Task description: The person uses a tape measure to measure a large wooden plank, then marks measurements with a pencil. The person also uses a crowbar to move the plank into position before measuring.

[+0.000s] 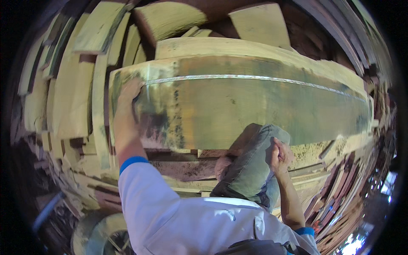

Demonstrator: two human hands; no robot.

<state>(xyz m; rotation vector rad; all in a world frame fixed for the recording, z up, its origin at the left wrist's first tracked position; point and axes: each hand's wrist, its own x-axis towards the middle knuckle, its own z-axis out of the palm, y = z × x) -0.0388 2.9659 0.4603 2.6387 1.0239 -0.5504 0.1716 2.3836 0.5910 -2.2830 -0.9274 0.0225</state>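
A wide, thick wooden board (pixel 238 108) with dark stains lies across the middle of the view. Along its far part runs a long thin pale strip (pixel 221 77) that looks like a tape measure, stretched from the left end toward the right. My left hand (pixel 131 90) is closed at the strip's left end, beside a short whitish line across the board; its fingertips are partly hidden. My right hand (pixel 281 157) rests by my bent knee (pixel 259 148), fingers curled, and what they hold, if anything, is hidden.
Several stacked planks (pixel 78 93) stand at the left. Another pale slab (pixel 204 46) lies just beyond the board, with cut wood pieces (pixel 259 23) behind it. Sawdust and loose boards (pixel 335 182) lie at the near right. A wheel-like round object (pixel 100 233) sits at the lower left.
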